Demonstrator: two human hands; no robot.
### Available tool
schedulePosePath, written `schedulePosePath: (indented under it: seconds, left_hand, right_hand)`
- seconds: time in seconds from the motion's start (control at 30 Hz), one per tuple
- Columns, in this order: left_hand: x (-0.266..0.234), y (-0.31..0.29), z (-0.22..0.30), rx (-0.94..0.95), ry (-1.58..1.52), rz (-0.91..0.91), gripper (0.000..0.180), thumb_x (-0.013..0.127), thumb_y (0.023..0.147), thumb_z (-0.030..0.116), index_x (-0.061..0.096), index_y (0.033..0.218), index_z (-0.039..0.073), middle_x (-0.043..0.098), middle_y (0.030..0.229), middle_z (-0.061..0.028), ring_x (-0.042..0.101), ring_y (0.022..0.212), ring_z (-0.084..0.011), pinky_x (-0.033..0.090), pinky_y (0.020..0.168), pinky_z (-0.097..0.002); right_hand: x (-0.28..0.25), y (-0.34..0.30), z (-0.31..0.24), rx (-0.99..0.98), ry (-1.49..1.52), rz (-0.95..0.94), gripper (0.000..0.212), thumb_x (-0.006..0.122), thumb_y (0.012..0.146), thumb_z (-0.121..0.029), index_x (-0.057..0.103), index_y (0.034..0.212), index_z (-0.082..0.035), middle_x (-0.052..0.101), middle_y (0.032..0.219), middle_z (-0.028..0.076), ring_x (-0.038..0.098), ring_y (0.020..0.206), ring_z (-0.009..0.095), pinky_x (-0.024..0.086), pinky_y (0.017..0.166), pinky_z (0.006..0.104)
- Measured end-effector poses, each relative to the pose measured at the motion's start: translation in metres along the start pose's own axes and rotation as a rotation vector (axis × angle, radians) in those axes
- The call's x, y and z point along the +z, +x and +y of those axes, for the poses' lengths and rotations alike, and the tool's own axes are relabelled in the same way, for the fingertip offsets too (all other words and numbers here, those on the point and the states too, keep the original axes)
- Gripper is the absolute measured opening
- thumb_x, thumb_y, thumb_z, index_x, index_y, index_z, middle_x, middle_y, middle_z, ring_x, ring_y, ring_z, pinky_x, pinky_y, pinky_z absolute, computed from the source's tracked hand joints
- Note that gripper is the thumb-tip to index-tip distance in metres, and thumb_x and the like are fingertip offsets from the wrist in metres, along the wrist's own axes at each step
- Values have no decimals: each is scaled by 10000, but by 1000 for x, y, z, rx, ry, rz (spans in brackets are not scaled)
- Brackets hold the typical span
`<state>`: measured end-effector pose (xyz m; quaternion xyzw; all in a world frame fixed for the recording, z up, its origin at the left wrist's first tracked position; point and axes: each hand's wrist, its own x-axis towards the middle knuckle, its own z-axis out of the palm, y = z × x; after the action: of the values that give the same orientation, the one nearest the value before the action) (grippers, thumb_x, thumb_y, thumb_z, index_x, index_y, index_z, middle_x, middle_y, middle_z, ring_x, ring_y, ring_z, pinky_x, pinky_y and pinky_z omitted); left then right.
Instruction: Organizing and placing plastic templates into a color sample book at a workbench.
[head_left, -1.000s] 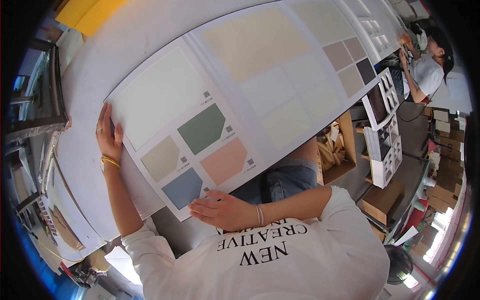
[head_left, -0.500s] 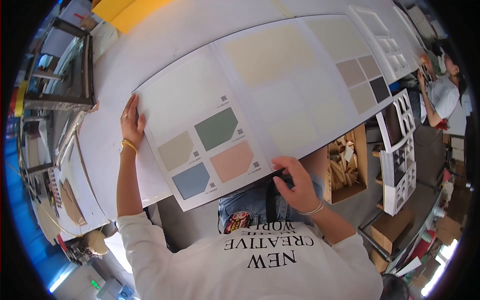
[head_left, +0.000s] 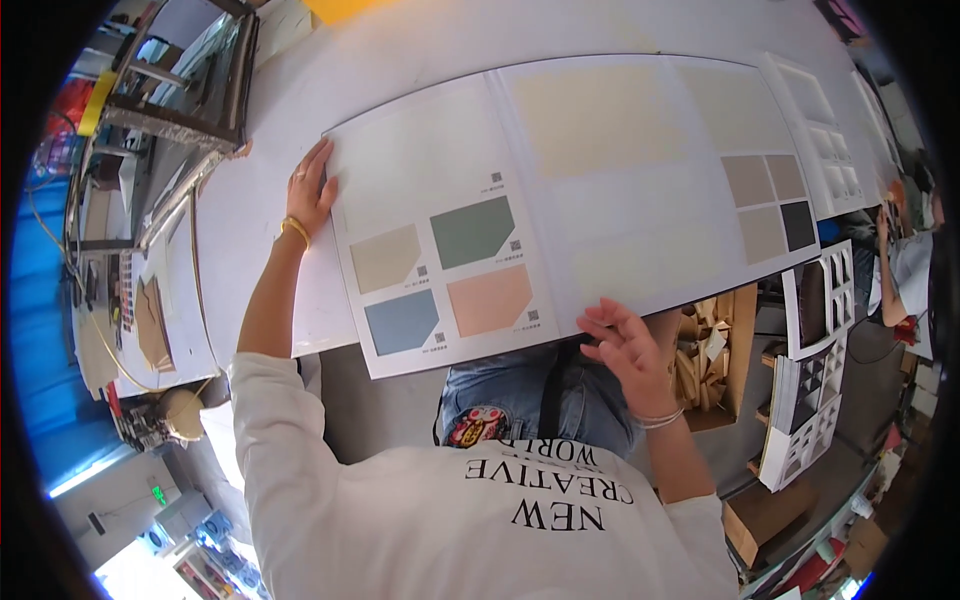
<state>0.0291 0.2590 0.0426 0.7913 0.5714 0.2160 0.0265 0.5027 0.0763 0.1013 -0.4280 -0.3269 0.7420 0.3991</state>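
Note:
A large opened folding colour sample board (head_left: 590, 220) lies across the white table, its near edge overhanging toward my lap. The left panel carries green, beige, blue and pink swatches with small printed codes. A pale yellowish area fills much of the middle, and the right panel has taupe and black squares. At the board's left edge, near the far corner, my left hand (head_left: 310, 195) grips the side with fingers long and thumb against the edge. My right hand (head_left: 628, 350) is at the near edge, right of the fold, fingers apart and slightly bent, holding nothing.
White compartmented frames (head_left: 815, 130) stand right of the board, with more frames (head_left: 815, 370) below. A cardboard box (head_left: 735, 390) holds wood-coloured offcuts. Metal-framed equipment (head_left: 180, 120) stands at the left. A person (head_left: 905, 270) works at the far right.
My right hand has lifted slightly off the near edge and its fingers have spread. My left hand stays at the board's left edge. The view has shifted, so the board appears farther right.

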Motion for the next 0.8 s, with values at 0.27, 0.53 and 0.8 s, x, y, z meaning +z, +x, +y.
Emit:
schedulePosePath:
  seconds: [0.27,0.53,0.8]
  left_hand:
    - [5,-1,-4,-28,12,0,510,475,812,231,399,1308,142,382,1367,-67,381,1224,-288,275,1021,-397]
    - [2,-4,0,-48,32,8,511,478,809,247,402,1303,144,374,1376,-54,387,1215,-295,283,1016,-398]
    - [3,-4,2,-76,28,-7,519,474,810,279,389,1308,162,362,1380,-48,386,1208,-310,278,1018,-407]
  right_hand:
    - [4,19,-18,180,18,-63,503,483,877,-58,265,1327,-3,384,1280,150,448,1175,254,460,889,344]
    - [10,26,-22,240,34,-60,471,436,871,-22,293,1319,-12,384,1287,151,453,1170,284,482,862,355]
    - [10,26,-22,245,45,-66,450,452,876,-45,312,1303,-21,397,1258,130,453,1160,256,483,849,347]
